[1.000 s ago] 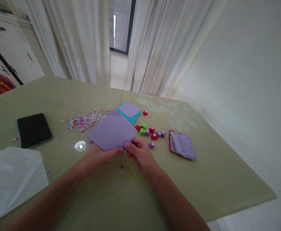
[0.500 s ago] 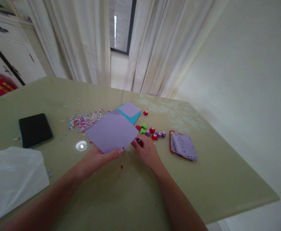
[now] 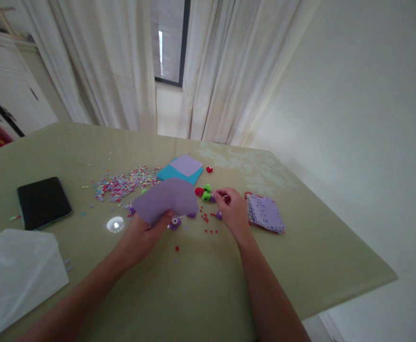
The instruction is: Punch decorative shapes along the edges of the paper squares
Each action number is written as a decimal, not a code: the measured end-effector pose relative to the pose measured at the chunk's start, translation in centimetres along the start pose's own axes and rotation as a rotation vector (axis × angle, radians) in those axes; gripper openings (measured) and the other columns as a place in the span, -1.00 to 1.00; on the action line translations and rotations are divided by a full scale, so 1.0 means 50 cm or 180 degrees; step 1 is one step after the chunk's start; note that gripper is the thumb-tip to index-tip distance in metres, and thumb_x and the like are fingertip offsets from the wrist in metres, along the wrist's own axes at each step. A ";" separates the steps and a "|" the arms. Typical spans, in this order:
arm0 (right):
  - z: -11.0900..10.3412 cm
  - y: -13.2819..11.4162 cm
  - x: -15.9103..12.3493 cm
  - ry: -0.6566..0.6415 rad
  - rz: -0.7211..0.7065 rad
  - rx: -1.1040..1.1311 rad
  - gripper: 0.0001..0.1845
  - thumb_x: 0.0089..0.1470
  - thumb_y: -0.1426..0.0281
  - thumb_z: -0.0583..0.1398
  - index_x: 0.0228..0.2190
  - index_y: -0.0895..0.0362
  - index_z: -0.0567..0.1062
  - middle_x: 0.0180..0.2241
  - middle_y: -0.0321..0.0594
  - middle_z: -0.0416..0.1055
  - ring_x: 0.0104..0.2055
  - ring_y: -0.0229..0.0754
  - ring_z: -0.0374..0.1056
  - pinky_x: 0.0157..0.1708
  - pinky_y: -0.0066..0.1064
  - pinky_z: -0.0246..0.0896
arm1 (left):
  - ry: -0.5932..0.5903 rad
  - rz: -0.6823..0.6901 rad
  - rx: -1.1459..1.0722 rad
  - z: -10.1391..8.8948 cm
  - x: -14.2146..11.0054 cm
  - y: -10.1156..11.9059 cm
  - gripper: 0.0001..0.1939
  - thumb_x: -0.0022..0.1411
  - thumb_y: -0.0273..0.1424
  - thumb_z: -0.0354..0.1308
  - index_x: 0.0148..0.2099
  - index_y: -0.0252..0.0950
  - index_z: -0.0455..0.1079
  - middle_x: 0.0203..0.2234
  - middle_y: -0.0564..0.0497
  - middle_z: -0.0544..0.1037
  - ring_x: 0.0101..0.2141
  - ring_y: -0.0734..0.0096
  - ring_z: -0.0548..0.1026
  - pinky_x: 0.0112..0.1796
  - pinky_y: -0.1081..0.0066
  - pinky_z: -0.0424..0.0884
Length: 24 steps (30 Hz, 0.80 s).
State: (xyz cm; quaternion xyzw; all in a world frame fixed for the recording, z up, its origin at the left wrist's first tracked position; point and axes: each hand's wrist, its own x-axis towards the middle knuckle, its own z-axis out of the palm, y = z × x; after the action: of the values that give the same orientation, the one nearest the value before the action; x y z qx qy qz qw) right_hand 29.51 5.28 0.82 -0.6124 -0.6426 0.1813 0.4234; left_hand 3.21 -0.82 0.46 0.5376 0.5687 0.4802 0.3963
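Observation:
My left hand point(image 3: 142, 232) pinches a purple paper sheet point(image 3: 165, 199) by its near edge and holds it bent above the table. A small purple punch point(image 3: 174, 222) lies just under the sheet, by my thumb. My right hand point(image 3: 233, 211) has reached into the cluster of small punches, its fingers curled at a red one point(image 3: 225, 195); I cannot tell whether it grips it. Green punches point(image 3: 206, 192) and another red punch point(image 3: 199, 191) lie just left of its fingertips. Tiny red paper bits point(image 3: 208, 223) are scattered between my hands.
The olive table point(image 3: 208, 285) carries a confetti pile point(image 3: 122, 183), a teal and purple paper stack point(image 3: 181, 170), a stack of punched papers point(image 3: 267, 213), a black tablet point(image 3: 43, 202), a white plastic bag point(image 3: 15, 270), a lone red punch point(image 3: 210, 169) and a small round shiny object point(image 3: 116, 223).
My right hand left the sheet's corner and moved right into the punches. The left hand lifted the sheet, which now curls. A purple punch and red bits now lie exposed.

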 end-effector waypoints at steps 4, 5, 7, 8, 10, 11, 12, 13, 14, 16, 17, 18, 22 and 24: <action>-0.063 0.018 0.006 -0.0858 0.0181 -0.0760 -0.82 0.20 0.24 0.38 -0.34 0.10 0.64 -0.33 -0.15 0.63 -0.33 -0.08 0.44 -0.25 -0.25 0.21 | 0.0012 0.0202 0.0169 0.005 0.001 0.000 -0.72 0.22 -0.04 0.35 -0.32 -0.11 0.63 -0.42 -0.03 0.71 -0.32 0.00 0.68 -0.18 0.17 0.62; -0.070 0.021 0.003 -0.1041 0.0173 -0.0906 -0.84 0.16 0.27 0.42 -0.30 0.09 0.65 -0.28 -0.14 0.64 -0.31 -0.09 0.45 -0.25 -0.26 0.21 | 0.0013 0.0157 0.0137 0.006 0.000 0.002 -0.72 0.21 -0.03 0.37 -0.34 -0.12 0.63 -0.42 -0.03 0.71 -0.34 0.01 0.68 -0.22 0.19 0.61; -0.071 0.024 -0.006 -0.1262 0.0159 -0.1150 -0.75 0.05 0.34 0.50 -0.21 0.09 0.66 -0.16 -0.12 0.65 -0.25 -0.08 0.47 -0.23 -0.28 0.21 | 0.0048 0.0050 0.0053 0.007 -0.001 0.009 -0.70 0.13 -0.02 0.42 -0.38 -0.13 0.61 -0.47 -0.02 0.69 -0.37 0.02 0.66 -0.28 0.22 0.58; -0.067 0.024 -0.010 -0.1326 0.0156 -0.1233 -0.71 0.01 0.37 0.52 -0.18 0.09 0.67 -0.12 -0.10 0.65 -0.21 -0.06 0.48 -0.21 -0.28 0.23 | 0.0056 -0.0031 -0.0013 0.007 -0.001 0.012 -0.68 0.08 -0.02 0.45 -0.38 -0.14 0.61 -0.48 -0.01 0.69 -0.38 0.02 0.65 -0.31 0.23 0.57; -0.055 0.024 -0.013 -0.1458 0.0133 -0.1297 -0.72 0.00 0.46 0.50 -0.19 0.11 0.68 -0.10 -0.06 0.64 -0.15 -0.03 0.49 -0.16 -0.27 0.26 | 0.0055 -0.0196 -0.0245 0.006 0.000 0.018 -0.65 0.01 -0.02 0.50 -0.32 -0.17 0.64 -0.45 0.00 0.71 -0.40 0.05 0.64 -0.33 0.25 0.55; -0.050 0.023 -0.013 -0.1504 0.0101 -0.1284 -0.74 0.02 0.51 0.47 -0.20 0.12 0.69 -0.11 -0.04 0.64 -0.14 -0.02 0.50 -0.13 -0.26 0.27 | 0.0048 -0.0258 -0.0356 0.004 0.001 0.019 -0.62 -0.01 -0.03 0.52 -0.28 -0.19 0.65 -0.43 0.00 0.72 -0.40 0.08 0.64 -0.34 0.26 0.55; -0.045 0.022 -0.012 -0.1504 0.0059 -0.1238 -0.76 0.04 0.55 0.45 -0.20 0.13 0.70 -0.12 -0.03 0.65 -0.13 -0.02 0.50 -0.10 -0.24 0.28 | 0.0060 -0.0288 -0.0424 0.002 0.003 0.019 -0.61 -0.01 -0.04 0.53 -0.28 -0.20 0.65 -0.43 0.01 0.71 -0.42 0.12 0.62 -0.35 0.29 0.53; -0.042 0.020 -0.011 -0.1450 0.0007 -0.1145 -0.76 0.05 0.57 0.42 -0.20 0.14 0.70 -0.12 -0.03 0.66 -0.14 -0.03 0.49 -0.07 -0.22 0.29 | 0.0097 -0.0284 -0.0449 0.000 0.005 0.017 -0.62 0.00 -0.04 0.53 -0.32 -0.21 0.63 -0.46 0.03 0.69 -0.44 0.17 0.60 -0.37 0.32 0.51; -0.040 0.018 -0.009 -0.1347 -0.0039 -0.0981 -0.75 0.07 0.57 0.41 -0.17 0.14 0.71 -0.12 -0.04 0.66 -0.14 -0.04 0.49 -0.05 -0.21 0.29 | 0.0140 -0.0252 -0.0447 -0.002 0.006 0.013 -0.63 0.03 -0.04 0.53 -0.38 -0.22 0.59 -0.51 0.04 0.66 -0.47 0.22 0.57 -0.40 0.35 0.48; -0.037 0.011 -0.007 -0.1124 -0.0068 -0.0419 -0.75 0.10 0.51 0.41 -0.14 0.11 0.72 -0.13 -0.09 0.66 -0.18 -0.07 0.49 -0.06 -0.20 0.32 | 0.0172 -0.0179 -0.0476 -0.003 0.009 0.002 -0.57 0.10 -0.02 0.50 -0.50 -0.23 0.51 -0.57 0.05 0.58 -0.49 0.31 0.52 -0.43 0.40 0.43; -0.034 0.006 -0.008 -0.1081 -0.0032 -0.0027 -0.76 0.11 0.44 0.43 -0.13 0.10 0.72 -0.15 -0.13 0.66 -0.21 -0.09 0.48 -0.09 -0.21 0.33 | 0.0171 -0.0163 -0.0580 -0.002 0.010 -0.003 -0.56 0.12 -0.01 0.49 -0.50 -0.24 0.50 -0.57 0.04 0.59 -0.48 0.33 0.53 -0.42 0.41 0.44; -0.029 0.000 -0.010 -0.1113 0.0045 0.0399 -0.75 0.12 0.37 0.45 -0.12 0.08 0.73 -0.18 -0.16 0.65 -0.25 -0.12 0.47 -0.15 -0.24 0.34 | 0.0172 -0.0198 -0.0741 0.000 0.011 -0.008 -0.56 0.13 0.00 0.50 -0.46 -0.25 0.53 -0.54 0.02 0.61 -0.46 0.33 0.55 -0.39 0.41 0.48; 0.004 -0.029 -0.031 -0.1422 0.0517 0.1755 -0.54 -0.03 0.17 0.57 -0.13 0.06 0.68 -0.34 -0.25 0.59 -0.39 -0.18 0.41 -0.35 -0.33 0.27 | 0.0331 -0.0571 -0.1455 0.010 0.010 -0.006 -0.46 -0.04 0.06 0.60 -0.27 -0.30 0.62 -0.44 -0.04 0.71 -0.39 0.24 0.68 -0.24 0.29 0.65; 0.024 -0.045 -0.044 -0.1448 0.0705 0.2039 -0.51 -0.10 0.18 0.61 -0.17 0.07 0.65 -0.37 -0.27 0.58 -0.40 -0.19 0.40 -0.36 -0.35 0.27 | 0.0347 -0.0637 -0.1729 0.014 0.008 0.002 -0.44 -0.09 0.04 0.64 -0.27 -0.31 0.62 -0.42 -0.05 0.73 -0.36 0.23 0.71 -0.20 0.28 0.68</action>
State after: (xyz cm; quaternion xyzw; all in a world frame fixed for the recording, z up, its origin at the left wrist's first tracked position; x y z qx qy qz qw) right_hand 26.93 3.14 1.12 -0.4592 -0.5611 0.5476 0.4176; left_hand 3.86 -0.32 0.43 0.3265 0.4900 0.6015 0.5399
